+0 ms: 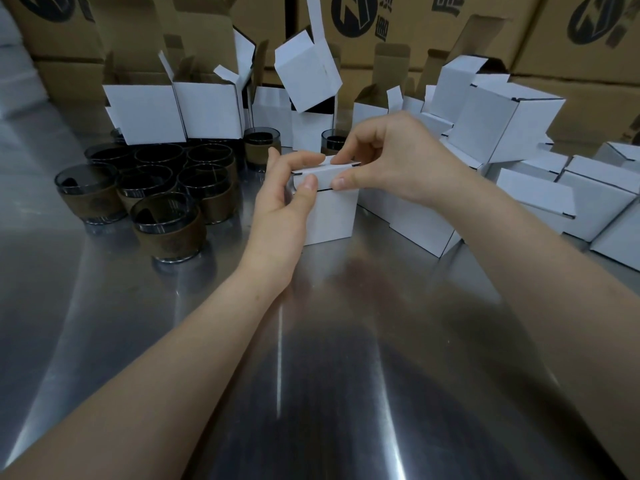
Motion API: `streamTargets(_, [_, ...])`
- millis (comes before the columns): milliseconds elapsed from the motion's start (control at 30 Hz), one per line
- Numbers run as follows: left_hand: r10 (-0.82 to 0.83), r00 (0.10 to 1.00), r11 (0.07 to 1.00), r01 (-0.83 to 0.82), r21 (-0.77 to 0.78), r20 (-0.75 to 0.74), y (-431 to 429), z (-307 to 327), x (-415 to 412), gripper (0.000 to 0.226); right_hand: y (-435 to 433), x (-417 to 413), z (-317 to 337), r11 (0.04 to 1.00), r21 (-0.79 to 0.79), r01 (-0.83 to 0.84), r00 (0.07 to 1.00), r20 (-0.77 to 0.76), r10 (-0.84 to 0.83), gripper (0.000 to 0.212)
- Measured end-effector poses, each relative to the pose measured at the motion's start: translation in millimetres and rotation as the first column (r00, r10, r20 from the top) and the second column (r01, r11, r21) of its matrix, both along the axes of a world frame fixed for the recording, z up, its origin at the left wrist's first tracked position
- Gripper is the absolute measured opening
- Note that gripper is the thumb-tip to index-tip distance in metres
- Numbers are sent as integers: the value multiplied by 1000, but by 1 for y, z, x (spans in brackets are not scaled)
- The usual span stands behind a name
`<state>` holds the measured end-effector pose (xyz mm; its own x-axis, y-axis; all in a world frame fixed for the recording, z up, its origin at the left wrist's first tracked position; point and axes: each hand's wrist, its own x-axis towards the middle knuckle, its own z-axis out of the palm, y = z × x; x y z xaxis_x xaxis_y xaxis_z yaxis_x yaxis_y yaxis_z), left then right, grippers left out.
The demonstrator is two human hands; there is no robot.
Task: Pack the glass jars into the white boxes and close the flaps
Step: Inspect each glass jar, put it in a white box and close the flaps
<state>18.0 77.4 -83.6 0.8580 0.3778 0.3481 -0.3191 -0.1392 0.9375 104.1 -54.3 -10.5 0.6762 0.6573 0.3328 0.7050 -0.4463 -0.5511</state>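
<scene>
A small white box (332, 216) stands upright on the steel table (311, 358) in the middle of the view. My left hand (280, 199) grips its left side, thumb on the front of the top flap. My right hand (384, 157) pinches the top flap from the right, thumb in front and fingers on top. The flap lies nearly flat on the box. What is inside the box is hidden. Several dark glass jars (166, 223) with brown sleeves stand in a cluster to the left.
Several open white boxes (173, 109) stand behind the jars with flaps up. Closed white boxes (533, 199) lie piled at the right. Brown cartons (571, 39) form a wall at the back. Two more jars (261, 148) stand just behind the held box.
</scene>
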Motion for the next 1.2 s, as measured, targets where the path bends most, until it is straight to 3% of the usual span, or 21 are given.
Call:
streamTargets(167, [38,999,998,-37,50,-26,-4,1,-1,21,1,0,0,1000,-29,-9,1000,17,9,15])
streamTargets(467, [36,998,998,-39,-48,-61,-8,7,-3,17,-1,-1,5,992,-127,-8,999,32,12,11])
streamTargets(700, [67,996,997,-69,-43,-56,-5,2,4,27,-1,-4,5,982,-187,12,1000,12,-10,13])
streamTargets(1200, [75,996,973,-84,-217,-52,-6,6,10,39,2,-8,11,919,-392,47,976,213,41,22])
